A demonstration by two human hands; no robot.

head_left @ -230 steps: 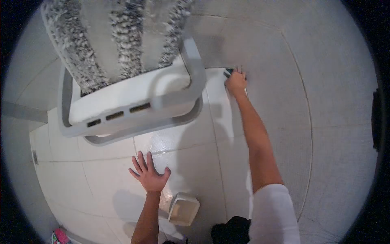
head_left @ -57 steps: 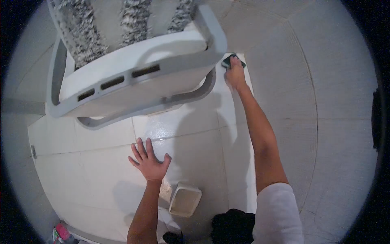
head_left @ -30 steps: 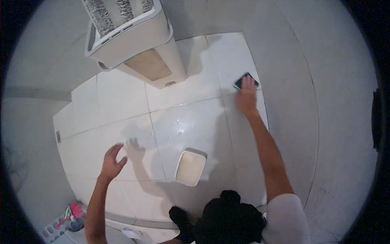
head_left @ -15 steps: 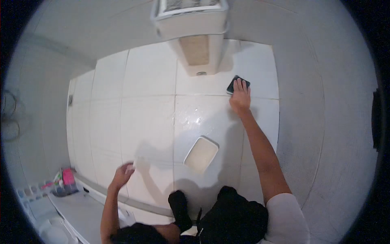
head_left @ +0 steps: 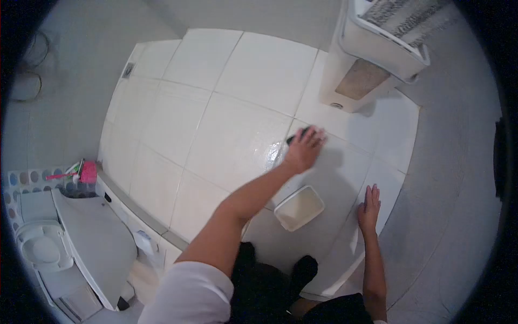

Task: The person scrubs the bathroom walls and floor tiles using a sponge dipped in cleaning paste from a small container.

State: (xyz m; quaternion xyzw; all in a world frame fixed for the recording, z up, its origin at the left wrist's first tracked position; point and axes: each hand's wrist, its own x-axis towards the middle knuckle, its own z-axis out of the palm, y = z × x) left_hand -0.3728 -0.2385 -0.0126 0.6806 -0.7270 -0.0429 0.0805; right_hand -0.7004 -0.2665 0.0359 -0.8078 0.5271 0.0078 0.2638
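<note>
My left hand [head_left: 305,151] reaches in from the lower left and lies over a small dark pad [head_left: 294,136], its fingers curled across it on the white tiled floor [head_left: 248,119]. Only the pad's left part shows. My right hand [head_left: 369,208] is open, with its fingers extended, at the floor near the right wall, and nothing shows in it. Between and below the hands stands a white rectangular tub [head_left: 299,208] with a pale inside. Wet, shiny spots lie on the tiles left of the pad.
A tall white bin [head_left: 345,75] with a grey rim and a shaggy grey mop head [head_left: 404,19] stands at the upper right. Dark-clad legs and feet are at the bottom. A toilet [head_left: 43,245], a pink item [head_left: 87,171] and a floor drain [head_left: 128,70] are at the left.
The view has turned left, so the bin appears farther right. The pad, earlier under my right hand, is now under my left. My right hand has moved back beside the right wall.
</note>
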